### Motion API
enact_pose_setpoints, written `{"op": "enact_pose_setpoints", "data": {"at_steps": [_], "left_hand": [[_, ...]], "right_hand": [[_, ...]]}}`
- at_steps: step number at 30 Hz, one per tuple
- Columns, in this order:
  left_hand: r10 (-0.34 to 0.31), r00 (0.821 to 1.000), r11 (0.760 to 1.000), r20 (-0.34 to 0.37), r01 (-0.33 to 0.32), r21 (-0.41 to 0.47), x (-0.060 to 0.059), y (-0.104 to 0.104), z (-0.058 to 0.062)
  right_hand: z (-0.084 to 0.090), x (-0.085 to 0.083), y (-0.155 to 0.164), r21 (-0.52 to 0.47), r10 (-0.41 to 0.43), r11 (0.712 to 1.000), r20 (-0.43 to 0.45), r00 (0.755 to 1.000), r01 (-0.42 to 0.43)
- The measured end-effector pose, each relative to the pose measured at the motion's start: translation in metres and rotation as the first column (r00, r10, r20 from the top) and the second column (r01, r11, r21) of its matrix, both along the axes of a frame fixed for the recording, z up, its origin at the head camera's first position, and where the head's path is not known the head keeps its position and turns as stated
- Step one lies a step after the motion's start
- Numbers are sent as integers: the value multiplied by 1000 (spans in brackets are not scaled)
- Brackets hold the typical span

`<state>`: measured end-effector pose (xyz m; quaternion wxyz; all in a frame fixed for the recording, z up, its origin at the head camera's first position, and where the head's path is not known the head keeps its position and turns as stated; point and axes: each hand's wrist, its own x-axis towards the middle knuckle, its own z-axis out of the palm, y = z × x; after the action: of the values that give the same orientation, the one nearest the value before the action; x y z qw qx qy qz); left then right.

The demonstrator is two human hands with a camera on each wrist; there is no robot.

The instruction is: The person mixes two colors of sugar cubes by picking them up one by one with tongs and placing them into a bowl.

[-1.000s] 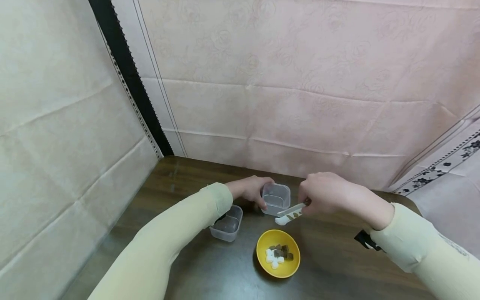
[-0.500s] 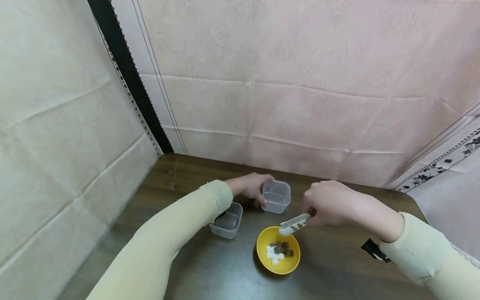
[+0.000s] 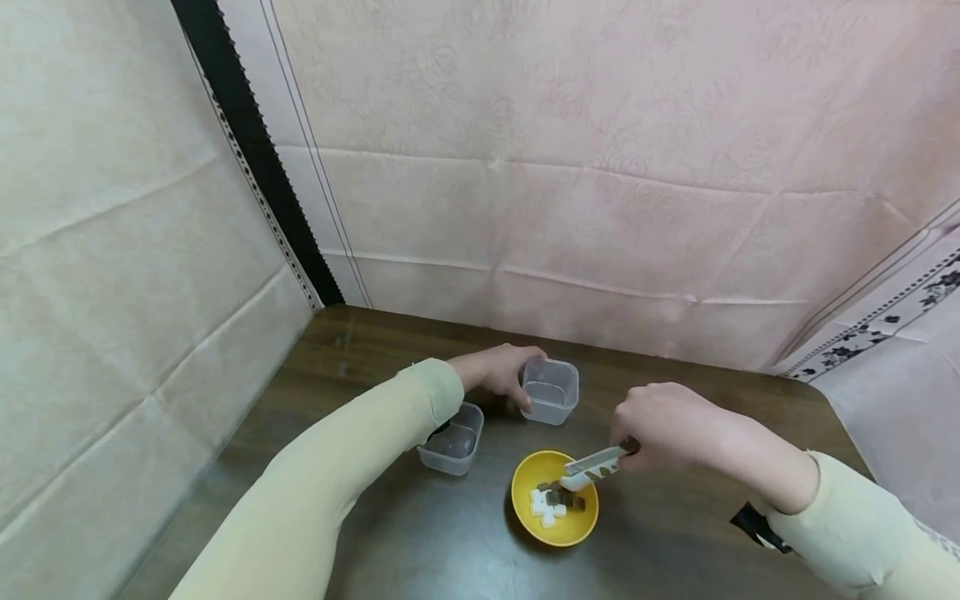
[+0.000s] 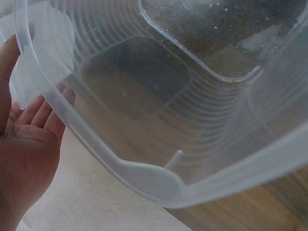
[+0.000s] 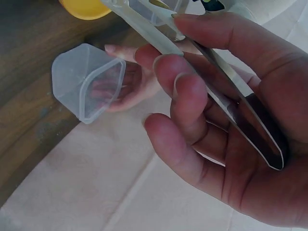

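My left hand (image 3: 501,372) holds a small clear plastic container (image 3: 551,393) by its left side, thumb near and fingers behind. In the left wrist view, that held container (image 4: 50,53) shows at upper left beside the palm. Tongs (image 3: 594,468) with pale, patterned arms and a metal hinge end are gripped in my right hand (image 3: 671,429), the fingers bent around the arms. Their tips reach down into a yellow bowl (image 3: 558,540), right at some dark brown cubes (image 3: 557,495). Several white pieces (image 3: 542,505) lie to the left of them in the bowl.
A second clear container (image 3: 450,446) stands under my left forearm, left of the bowl; its inside fills most of the left wrist view. The dark wooden table (image 3: 420,542) ends at cloth-covered walls (image 3: 570,208) behind and to the left.
My right hand has carried the tongs from beside the held container toward me and down, so their tips are now inside the yellow bowl. The left hand stays on its container.
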<state>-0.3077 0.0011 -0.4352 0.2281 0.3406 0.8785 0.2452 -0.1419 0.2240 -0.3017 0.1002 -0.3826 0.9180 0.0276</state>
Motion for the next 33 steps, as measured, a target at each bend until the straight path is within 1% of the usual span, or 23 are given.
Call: {"op": "enact_pose_setpoints", "data": {"at_steps": [4,15,21,27,33], "left_hand": [[-7,1000,1000,-5,7,12,-1,0,1],[-7,1000,1000,6,7,15,-1,-1,2],[-1,1000,1000,14,1,12,0,0,2],[-2,1000,1000,13,2,3,-1,0,1],[-6,1000,1000,9,6,4,1,0,2]], "right_hand": [[-5,2,-1,-5,-11,1000,15,1000,11],[-18,6,-11,38,-28,999,15,999,27],[-24,7,-16,28,3,1000,36,999,-3],[-27,7,-19,47,-46,998,84,995,42],[-29,5,-20,19,-13,1000,67,998,12]]}}
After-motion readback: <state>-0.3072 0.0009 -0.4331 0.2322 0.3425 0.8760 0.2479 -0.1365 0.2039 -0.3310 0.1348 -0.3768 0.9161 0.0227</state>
